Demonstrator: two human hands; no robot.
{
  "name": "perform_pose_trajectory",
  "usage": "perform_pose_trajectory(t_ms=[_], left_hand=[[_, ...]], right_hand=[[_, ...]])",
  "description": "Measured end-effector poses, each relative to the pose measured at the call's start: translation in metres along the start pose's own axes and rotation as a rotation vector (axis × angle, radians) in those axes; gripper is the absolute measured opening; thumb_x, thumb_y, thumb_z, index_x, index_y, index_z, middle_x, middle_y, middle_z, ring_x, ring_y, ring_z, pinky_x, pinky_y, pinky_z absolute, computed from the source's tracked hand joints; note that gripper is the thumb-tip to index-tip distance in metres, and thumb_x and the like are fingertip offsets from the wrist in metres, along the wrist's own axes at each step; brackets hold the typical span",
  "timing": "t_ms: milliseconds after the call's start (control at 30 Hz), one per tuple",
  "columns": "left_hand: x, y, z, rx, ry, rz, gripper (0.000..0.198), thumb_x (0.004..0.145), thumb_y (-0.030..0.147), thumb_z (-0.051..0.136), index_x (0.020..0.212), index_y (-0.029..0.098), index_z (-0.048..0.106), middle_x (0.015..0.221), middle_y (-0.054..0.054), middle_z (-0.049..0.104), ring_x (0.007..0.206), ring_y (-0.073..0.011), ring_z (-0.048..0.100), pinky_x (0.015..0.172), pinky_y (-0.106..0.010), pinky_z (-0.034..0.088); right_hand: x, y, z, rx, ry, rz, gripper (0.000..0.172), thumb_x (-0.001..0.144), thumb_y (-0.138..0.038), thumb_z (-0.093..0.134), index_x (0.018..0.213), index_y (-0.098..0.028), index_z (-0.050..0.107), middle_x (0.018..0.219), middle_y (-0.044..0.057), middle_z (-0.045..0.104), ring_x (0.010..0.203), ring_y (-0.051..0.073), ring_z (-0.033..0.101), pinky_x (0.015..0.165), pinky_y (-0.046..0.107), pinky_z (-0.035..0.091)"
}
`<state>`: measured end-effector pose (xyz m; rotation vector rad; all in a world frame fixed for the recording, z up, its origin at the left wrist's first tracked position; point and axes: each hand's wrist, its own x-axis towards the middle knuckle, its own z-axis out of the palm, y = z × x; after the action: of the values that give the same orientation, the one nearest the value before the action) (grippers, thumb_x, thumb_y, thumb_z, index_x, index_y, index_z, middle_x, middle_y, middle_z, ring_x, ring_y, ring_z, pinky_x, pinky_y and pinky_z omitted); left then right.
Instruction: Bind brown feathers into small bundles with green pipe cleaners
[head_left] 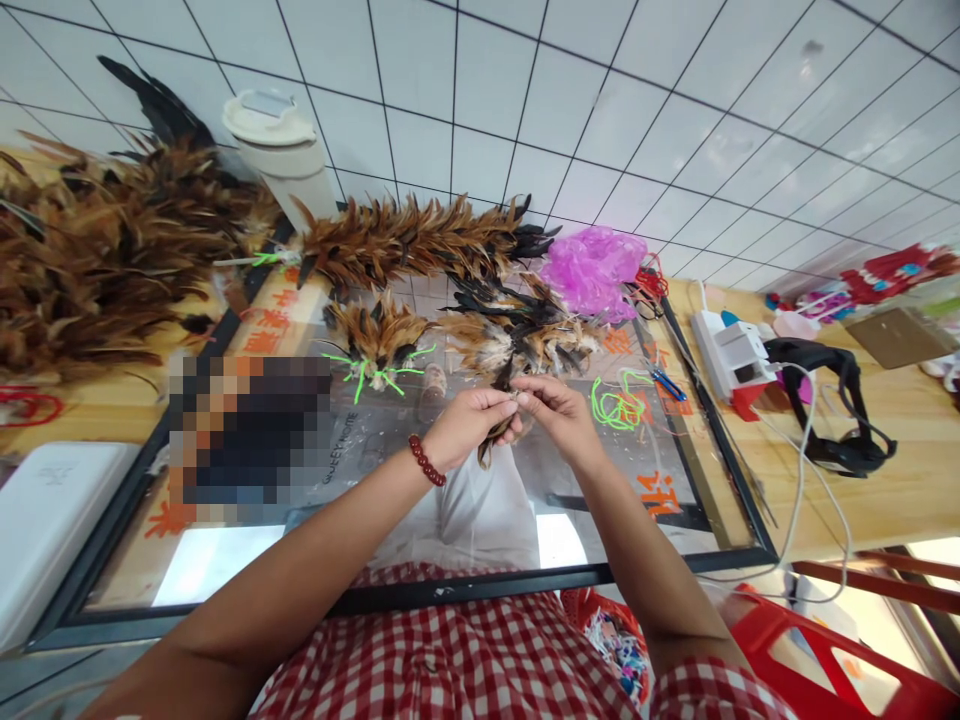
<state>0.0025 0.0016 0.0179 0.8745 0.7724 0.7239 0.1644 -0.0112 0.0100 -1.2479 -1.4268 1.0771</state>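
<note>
My left hand [471, 425] and my right hand [559, 412] meet over a glass-topped framed panel [697, 500], both pinched on a small bundle of dark brown feathers [495, 440] that hangs down between them. A red bead bracelet [426, 460] is on my left wrist. Just beyond the hands lies a loose heap of feathers [517, 335]. To its left sits a feather tuft tied with green cord [375, 345]. A coil of green cord [619, 405] lies right of my right hand.
A long finished feather duster [420, 240] lies along the wall, with a big feather pile [97, 260] at left. A beige cup [281, 150], pink plastic bag [592, 270], blue-handled scissors [666, 383], white power strip [731, 355], black strap [847, 410], white box [45, 520] and red stool [825, 650] surround the panel.
</note>
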Motion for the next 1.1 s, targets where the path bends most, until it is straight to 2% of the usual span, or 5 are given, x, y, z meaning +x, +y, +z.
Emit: perform_pose_trajectory(t_ms=[167, 400, 733, 900, 1100], left_hand=[[-0.0015, 0.0023, 0.0002, -0.071, 0.011, -0.042, 0.023, 0.070, 0.031, 0.072, 0.073, 0.009, 0.067, 0.055, 0.000, 0.057, 0.043, -0.0049, 0.046, 0.041, -0.018, 0.032], [-0.0018, 0.0021, -0.0009, -0.051, -0.083, -0.035, 0.031, 0.068, 0.036, 0.074, 0.061, 0.009, 0.062, 0.058, -0.003, 0.059, 0.046, -0.0047, 0.047, 0.041, -0.017, 0.029], [-0.0021, 0.0004, 0.0030, 0.017, -0.050, -0.001, 0.028, 0.069, 0.037, 0.074, 0.066, 0.010, 0.065, 0.056, -0.002, 0.059, 0.051, -0.0085, 0.051, 0.052, -0.022, 0.040], [-0.0006, 0.0018, 0.0012, -0.040, 0.043, -0.038, 0.025, 0.070, 0.033, 0.071, 0.068, 0.009, 0.066, 0.050, 0.000, 0.052, 0.044, -0.0062, 0.043, 0.047, -0.021, 0.033], [-0.0017, 0.0039, 0.0019, -0.069, 0.009, -0.011, 0.025, 0.069, 0.033, 0.072, 0.072, 0.008, 0.067, 0.051, 0.000, 0.053, 0.047, -0.0073, 0.045, 0.049, -0.022, 0.034]], right_hand=[[0.0003, 0.0002, -0.0037, 0.060, 0.097, 0.021, 0.023, 0.081, -0.039, 0.065, 0.099, -0.026, 0.072, 0.088, 0.002, 0.068, 0.083, 0.015, 0.062, 0.078, 0.031, 0.050], [-0.0006, -0.0077, -0.0052, -0.002, -0.103, -0.055, 0.020, 0.079, -0.041, 0.066, 0.088, -0.025, 0.073, 0.082, 0.001, 0.064, 0.081, 0.014, 0.061, 0.078, 0.032, 0.050], [0.0006, -0.0010, -0.0027, -0.040, 0.079, -0.028, 0.023, 0.077, -0.039, 0.069, 0.066, -0.020, 0.066, 0.067, -0.001, 0.060, 0.064, 0.012, 0.055, 0.064, 0.027, 0.044], [0.0016, -0.0009, -0.0085, -0.071, 0.254, -0.105, 0.019, 0.086, -0.038, 0.059, 0.089, -0.024, 0.072, 0.086, 0.001, 0.066, 0.085, 0.015, 0.060, 0.081, 0.031, 0.046], [0.0001, -0.0022, -0.0038, -0.121, 0.082, -0.149, 0.025, 0.087, -0.037, 0.059, 0.108, -0.030, 0.069, 0.100, 0.002, 0.067, 0.096, 0.016, 0.060, 0.089, 0.034, 0.046]])
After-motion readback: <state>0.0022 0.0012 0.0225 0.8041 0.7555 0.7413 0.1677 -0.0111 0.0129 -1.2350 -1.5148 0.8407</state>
